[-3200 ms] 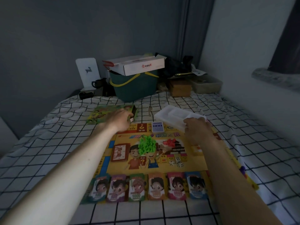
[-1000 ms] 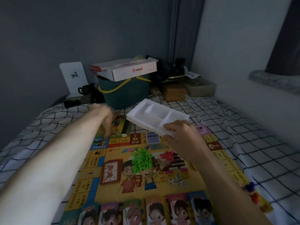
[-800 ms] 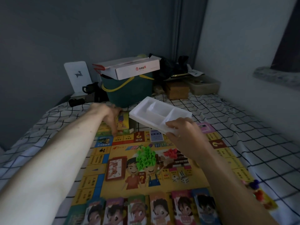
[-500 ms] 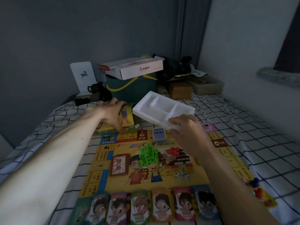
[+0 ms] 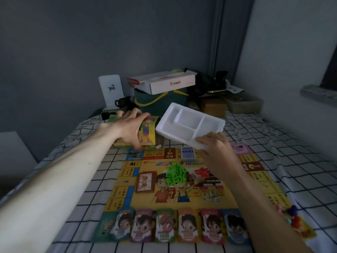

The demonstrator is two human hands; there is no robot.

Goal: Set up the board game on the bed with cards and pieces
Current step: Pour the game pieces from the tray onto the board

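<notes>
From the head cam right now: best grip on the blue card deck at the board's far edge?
Take the blue card deck by its two long side edges, coming straight down from above. It lies flat on the game board, so its faces offer no hold. The right hand holding the white tray hangs just above; clear that first.

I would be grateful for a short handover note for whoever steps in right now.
Left hand grips the game box, tilted up at the board's far left corner. Right hand holds the empty white insert tray in the air above the board's far edge.
Done: game board unfolded on the bed; money stacks in a row along the near edge; green houses, red pieces, dice and two card decks on the board.
Left: put tray and box aside; place the pawns lying at the right edge.
</notes>
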